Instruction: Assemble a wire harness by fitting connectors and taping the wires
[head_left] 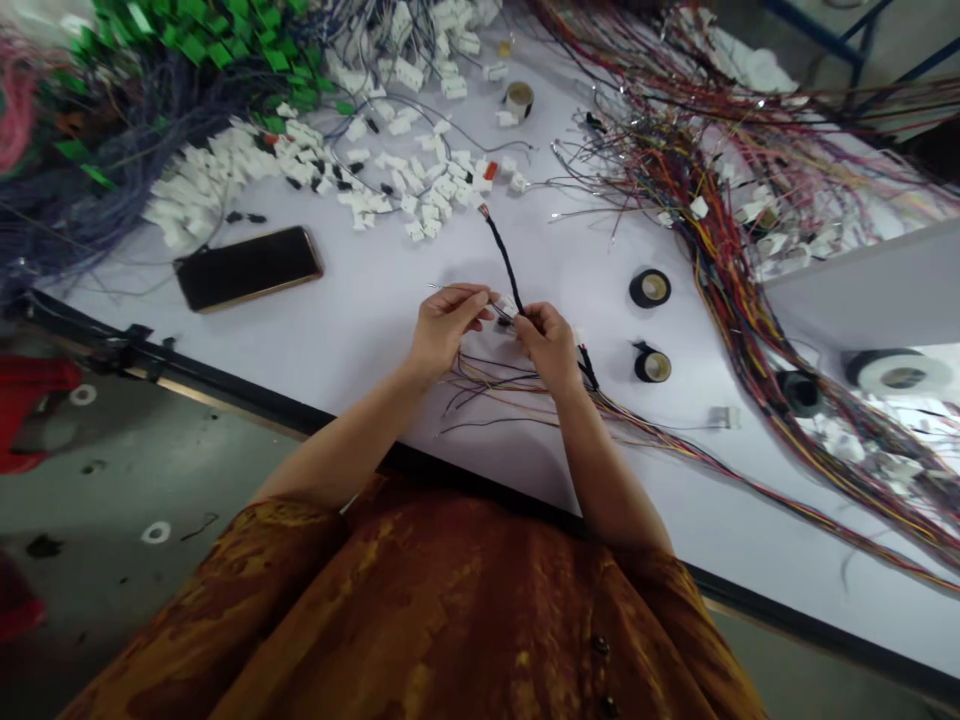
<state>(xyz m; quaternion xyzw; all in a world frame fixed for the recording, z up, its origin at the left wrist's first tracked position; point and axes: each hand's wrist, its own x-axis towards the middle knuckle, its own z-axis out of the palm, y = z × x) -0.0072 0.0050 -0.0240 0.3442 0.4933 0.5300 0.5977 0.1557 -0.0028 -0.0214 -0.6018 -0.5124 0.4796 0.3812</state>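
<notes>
the left hand (448,328) and the right hand (549,346) are closing narrow and working together just above the surface (352,345). the left is pinching a thin wire (448,287) between thumb and fingers, while the right is pinching a small white connector (508,306); the fingers partly hide it. a black-sleeved cable (504,258) is running up from between the hands, and coloured wires (510,385) are trailing beneath the wrists and off to the right. two black tape rolls (649,288) are sitting to the right. farther off, a dark phone (247,268) is lying left of a scatter of white connectors (375,170), green connectors (187,30) are heaping beyond, and a tangled wire mass (720,200) is spreading across the right side.
</notes>
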